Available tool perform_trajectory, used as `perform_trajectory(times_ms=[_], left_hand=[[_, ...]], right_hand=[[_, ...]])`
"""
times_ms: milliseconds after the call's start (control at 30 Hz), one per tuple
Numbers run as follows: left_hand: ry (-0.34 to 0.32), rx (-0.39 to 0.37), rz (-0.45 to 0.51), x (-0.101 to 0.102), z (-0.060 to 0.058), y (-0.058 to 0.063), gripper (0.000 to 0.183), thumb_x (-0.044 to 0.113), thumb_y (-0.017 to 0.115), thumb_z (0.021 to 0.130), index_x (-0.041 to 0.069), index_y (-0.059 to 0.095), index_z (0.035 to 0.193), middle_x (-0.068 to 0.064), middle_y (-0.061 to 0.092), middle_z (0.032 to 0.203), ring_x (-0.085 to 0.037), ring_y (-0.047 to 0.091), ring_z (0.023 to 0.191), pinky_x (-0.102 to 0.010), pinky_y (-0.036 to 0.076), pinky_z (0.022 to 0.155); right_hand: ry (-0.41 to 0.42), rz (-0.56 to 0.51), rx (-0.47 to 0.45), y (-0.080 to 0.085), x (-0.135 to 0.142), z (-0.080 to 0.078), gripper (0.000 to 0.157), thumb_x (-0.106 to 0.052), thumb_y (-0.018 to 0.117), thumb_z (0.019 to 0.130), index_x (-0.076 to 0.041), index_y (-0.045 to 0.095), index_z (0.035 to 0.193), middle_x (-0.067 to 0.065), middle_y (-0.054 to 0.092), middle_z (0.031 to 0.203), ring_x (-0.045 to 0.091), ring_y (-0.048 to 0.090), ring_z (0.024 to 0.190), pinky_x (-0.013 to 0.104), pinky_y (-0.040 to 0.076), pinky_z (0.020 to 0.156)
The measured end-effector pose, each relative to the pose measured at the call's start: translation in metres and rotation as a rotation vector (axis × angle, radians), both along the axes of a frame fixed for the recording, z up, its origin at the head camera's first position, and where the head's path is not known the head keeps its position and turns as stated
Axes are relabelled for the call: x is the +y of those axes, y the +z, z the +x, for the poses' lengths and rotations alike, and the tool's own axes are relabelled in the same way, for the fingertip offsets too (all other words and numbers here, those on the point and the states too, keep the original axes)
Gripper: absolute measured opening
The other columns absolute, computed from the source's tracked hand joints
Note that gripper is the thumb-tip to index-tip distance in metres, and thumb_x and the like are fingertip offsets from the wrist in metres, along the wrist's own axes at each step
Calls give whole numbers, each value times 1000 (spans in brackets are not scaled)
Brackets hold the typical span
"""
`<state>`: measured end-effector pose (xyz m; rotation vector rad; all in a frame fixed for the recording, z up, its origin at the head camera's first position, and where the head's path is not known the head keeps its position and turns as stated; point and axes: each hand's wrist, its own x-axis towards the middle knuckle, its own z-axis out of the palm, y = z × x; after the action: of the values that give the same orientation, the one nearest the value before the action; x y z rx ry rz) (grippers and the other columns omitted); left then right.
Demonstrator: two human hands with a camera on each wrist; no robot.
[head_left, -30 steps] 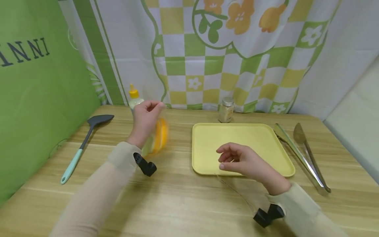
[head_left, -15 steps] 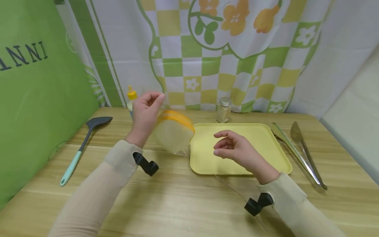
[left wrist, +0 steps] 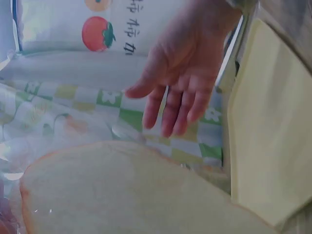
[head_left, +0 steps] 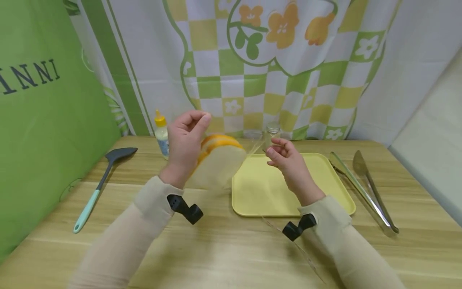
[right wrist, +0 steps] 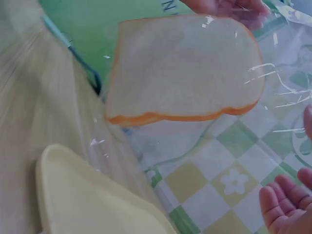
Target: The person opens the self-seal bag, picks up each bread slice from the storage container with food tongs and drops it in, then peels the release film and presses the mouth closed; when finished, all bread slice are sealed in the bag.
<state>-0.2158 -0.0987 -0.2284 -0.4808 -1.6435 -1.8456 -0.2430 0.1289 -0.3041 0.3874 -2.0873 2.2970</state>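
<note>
My left hand (head_left: 185, 140) pinches the top of a clear plastic bag with its thumb and fingers. Inside hang slices of bread (head_left: 221, 166) with orange-brown crusts, raised above the table left of the tray. The right wrist view shows the front bread slice (right wrist: 187, 68) flat on through the film, the left hand's fingers (right wrist: 229, 7) behind its upper edge. My right hand (head_left: 290, 162) is raised at the bag's right side, fingertips close to the loose film. In the left wrist view that right hand (left wrist: 183, 73) has its thumb and fingers spread apart.
A yellow tray (head_left: 267, 196) lies beneath the right hand. Behind it stands a small glass jar (head_left: 273, 134). Metal tongs (head_left: 362, 196) lie to the right. At left are a turner (head_left: 97, 190) and a squeeze bottle (head_left: 162, 136). A thin strand (head_left: 304, 255) lies in front.
The right hand has risen toward the bag's right side. The bagged bread has swung out from behind the left wrist to the right, and the left hand has shifted slightly right.
</note>
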Motion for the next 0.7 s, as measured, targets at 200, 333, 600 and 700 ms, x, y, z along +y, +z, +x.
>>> perform_trajectory(times_ms=[200, 333, 600, 700], left_hand=[[-77, 44, 119, 13, 12, 7, 28, -5, 59, 86, 19, 67, 74, 6, 64, 75, -8, 56, 71, -19, 47, 67], [-100, 72, 164, 21, 18, 9, 32, -8, 57, 85, 20, 66, 73, 7, 65, 75, -9, 58, 76, -22, 48, 75], [-145, 88, 284, 34, 25, -2, 32, -9, 54, 85, 17, 66, 73, 5, 64, 74, -10, 59, 75, -23, 48, 76], [-170, 94, 349, 39, 25, -7, 31, -9, 52, 85, 16, 66, 73, 4, 63, 74, -11, 58, 75, -24, 47, 77]], right_hand=[[32, -295, 121, 4, -5, -2, 12, -17, 57, 92, -17, 55, 103, -5, 58, 94, 9, 55, 87, 21, 44, 75], [94, -458, 180, 7, -6, -1, 18, -27, 64, 84, -18, 60, 100, -4, 62, 93, 10, 56, 86, 22, 43, 75], [327, -777, 303, 10, 1, 5, 10, -14, 60, 87, -4, 63, 89, 4, 67, 84, 14, 60, 78, 23, 47, 72], [350, -814, 305, 11, 2, 7, 9, -12, 60, 87, -3, 63, 87, 5, 66, 81, 14, 59, 73, 22, 47, 69]])
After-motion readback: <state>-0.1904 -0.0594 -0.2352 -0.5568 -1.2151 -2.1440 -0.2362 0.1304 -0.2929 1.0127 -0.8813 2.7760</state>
